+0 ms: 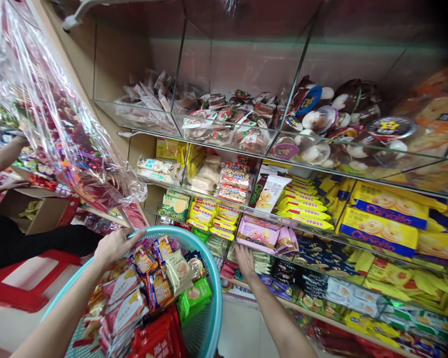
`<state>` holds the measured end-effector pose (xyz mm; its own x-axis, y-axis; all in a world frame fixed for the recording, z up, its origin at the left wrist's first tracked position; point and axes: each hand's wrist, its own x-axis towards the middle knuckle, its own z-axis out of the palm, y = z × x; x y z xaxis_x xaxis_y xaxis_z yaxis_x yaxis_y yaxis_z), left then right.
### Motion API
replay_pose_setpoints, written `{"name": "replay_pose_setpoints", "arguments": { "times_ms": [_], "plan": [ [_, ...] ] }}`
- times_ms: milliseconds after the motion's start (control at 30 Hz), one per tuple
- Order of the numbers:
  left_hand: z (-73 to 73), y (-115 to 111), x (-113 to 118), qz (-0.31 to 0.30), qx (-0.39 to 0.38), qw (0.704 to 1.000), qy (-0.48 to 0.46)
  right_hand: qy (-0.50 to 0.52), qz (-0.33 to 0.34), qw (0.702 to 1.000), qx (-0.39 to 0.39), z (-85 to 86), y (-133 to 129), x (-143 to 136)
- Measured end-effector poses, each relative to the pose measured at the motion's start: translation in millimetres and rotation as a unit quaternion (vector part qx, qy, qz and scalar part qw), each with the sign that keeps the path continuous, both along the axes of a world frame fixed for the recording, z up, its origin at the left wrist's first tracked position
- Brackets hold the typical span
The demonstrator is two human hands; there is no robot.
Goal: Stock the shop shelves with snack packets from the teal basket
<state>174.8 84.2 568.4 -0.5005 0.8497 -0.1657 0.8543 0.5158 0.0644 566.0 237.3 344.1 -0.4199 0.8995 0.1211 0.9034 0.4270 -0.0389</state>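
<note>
our left hand (114, 243) grips the teal basket (213, 318) by its rim; to its right, our right hand (245, 259), the nearer, reaches among shelved pale packets (262, 260), its fingers too hidden for us to tell whether they close.

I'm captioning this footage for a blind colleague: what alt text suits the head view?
A person's left hand holds a teal basket of wrapped snacks by its rim while their right hand reaches to small packets low on shelving stocked with other packaged treats. At the picture's left, another person's arms are near an open cardboard box.
</note>
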Motion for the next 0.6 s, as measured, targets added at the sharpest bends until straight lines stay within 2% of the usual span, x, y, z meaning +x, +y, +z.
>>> {"name": "replay_pose_setpoints", "arguments": {
  "times_ms": [367,600],
  "plan": [
    [-2.9,-1.2,-3.6,0.000,0.004,1.000,-0.005,-0.001,0.051,0.998,0.047,5.4,-9.6,7.7],
    [-7.1,0.9,-9.1,-0.004,0.007,1.000,-0.011,0.025,0.088,0.991,0.097,11.5,-29.0,19.6]
  ]
}}
